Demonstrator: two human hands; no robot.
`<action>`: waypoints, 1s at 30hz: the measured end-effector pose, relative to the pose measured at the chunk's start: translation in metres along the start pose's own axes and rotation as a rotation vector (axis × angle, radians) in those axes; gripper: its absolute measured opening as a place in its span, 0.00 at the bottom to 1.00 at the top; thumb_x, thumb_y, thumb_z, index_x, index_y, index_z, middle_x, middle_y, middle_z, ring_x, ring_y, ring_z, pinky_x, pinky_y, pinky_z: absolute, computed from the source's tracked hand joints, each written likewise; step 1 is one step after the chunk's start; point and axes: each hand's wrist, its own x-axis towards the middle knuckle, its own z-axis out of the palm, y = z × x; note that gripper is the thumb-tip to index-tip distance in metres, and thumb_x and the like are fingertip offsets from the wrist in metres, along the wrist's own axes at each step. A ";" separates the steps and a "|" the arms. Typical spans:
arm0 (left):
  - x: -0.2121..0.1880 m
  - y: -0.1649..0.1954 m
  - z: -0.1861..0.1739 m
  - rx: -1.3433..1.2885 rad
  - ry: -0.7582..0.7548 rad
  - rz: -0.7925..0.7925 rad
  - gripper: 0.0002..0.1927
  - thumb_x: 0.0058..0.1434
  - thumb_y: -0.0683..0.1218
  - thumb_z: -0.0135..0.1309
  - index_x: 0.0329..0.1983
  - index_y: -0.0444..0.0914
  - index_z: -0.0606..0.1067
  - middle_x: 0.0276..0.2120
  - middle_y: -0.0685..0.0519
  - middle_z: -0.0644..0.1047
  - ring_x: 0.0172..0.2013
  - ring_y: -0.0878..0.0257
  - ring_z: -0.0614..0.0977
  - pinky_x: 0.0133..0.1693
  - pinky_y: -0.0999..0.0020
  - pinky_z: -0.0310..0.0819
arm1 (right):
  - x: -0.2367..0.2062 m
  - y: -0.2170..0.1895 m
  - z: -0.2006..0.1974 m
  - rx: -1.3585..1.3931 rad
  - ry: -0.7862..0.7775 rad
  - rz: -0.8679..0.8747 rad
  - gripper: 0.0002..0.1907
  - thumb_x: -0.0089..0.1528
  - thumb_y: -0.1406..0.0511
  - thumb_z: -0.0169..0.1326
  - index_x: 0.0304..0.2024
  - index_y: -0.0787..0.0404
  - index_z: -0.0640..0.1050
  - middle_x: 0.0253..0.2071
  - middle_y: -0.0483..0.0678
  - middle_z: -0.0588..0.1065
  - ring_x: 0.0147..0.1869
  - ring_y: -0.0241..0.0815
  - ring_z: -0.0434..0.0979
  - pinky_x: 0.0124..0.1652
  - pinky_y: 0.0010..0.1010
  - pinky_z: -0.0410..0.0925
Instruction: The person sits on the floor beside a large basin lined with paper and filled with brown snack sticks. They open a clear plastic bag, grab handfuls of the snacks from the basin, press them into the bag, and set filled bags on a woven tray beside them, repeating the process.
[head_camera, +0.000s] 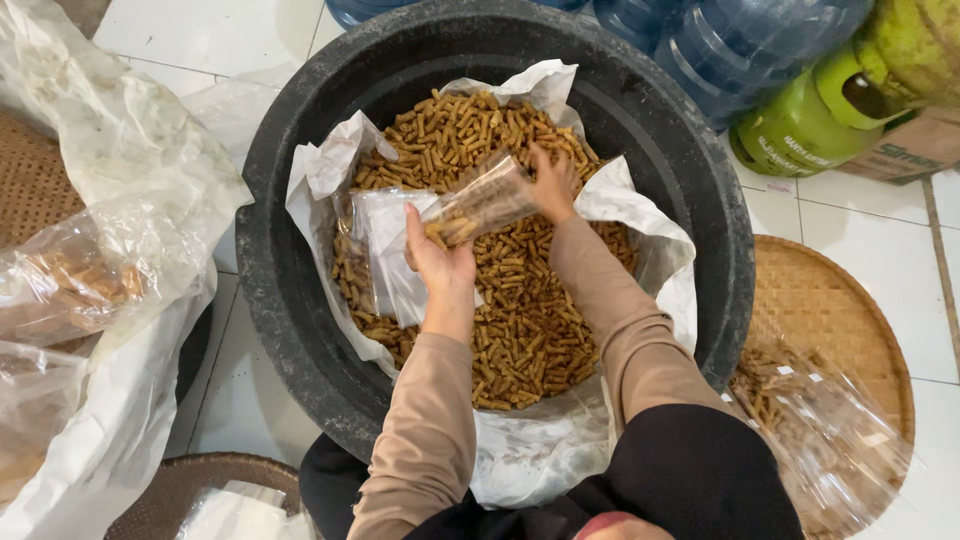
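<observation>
Head view, looking straight down. Large black tub (300, 330) on white tiled floor (860, 215), lined with a white plastic sheet (640, 225) and filled with short golden-brown snack sticks (530, 320). Left hand (438, 258) raised over the heap, grip closed on the near end of a small clear plastic bag (480, 203), thumb up along the film; the bag already holds some sticks in its lower end. Right hand (553, 183) at the far end of the same bag, fingers curled on its upper edge, palm down over the pile; cannot tell whether sticks are inside the hand. Bag sits tilted between both hands, above the centre-left of the tub, just over the sticks. More clear film (385, 255) lies against the left inner wall under the left hand. Both sleeves tan. Right of the tub: round woven tray (840, 300) carrying filled clear bags (810, 430). Left of the tub: a big translucent sack (110, 200) with packed bags showing through. Top right: blue water jugs (740, 45) and a green gas cylinder (810, 125) beside a cardboard box (915, 150).
</observation>
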 end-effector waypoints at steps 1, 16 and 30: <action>-0.003 0.000 0.005 0.052 0.063 0.019 0.47 0.58 0.60 0.60 0.71 0.43 0.46 0.67 0.42 0.64 0.68 0.43 0.66 0.71 0.37 0.64 | -0.010 -0.004 0.011 -0.096 -0.007 -0.083 0.51 0.54 0.37 0.64 0.72 0.48 0.63 0.72 0.69 0.49 0.74 0.75 0.43 0.64 0.71 0.39; -0.018 0.007 0.019 0.189 0.155 -0.219 0.45 0.56 0.76 0.38 0.71 0.48 0.60 0.65 0.46 0.63 0.64 0.51 0.61 0.63 0.28 0.41 | -0.039 0.012 0.017 0.132 0.045 -0.066 0.20 0.59 0.66 0.64 0.53 0.59 0.76 0.62 0.58 0.68 0.59 0.56 0.75 0.53 0.45 0.71; 0.004 -0.006 -0.004 -0.138 -0.056 -0.135 0.47 0.62 0.70 0.47 0.73 0.35 0.57 0.70 0.40 0.60 0.70 0.42 0.61 0.69 0.36 0.49 | -0.008 -0.052 -0.108 1.867 -0.493 -0.248 0.20 0.67 0.66 0.58 0.61 0.51 0.72 0.54 0.52 0.75 0.56 0.46 0.77 0.55 0.39 0.73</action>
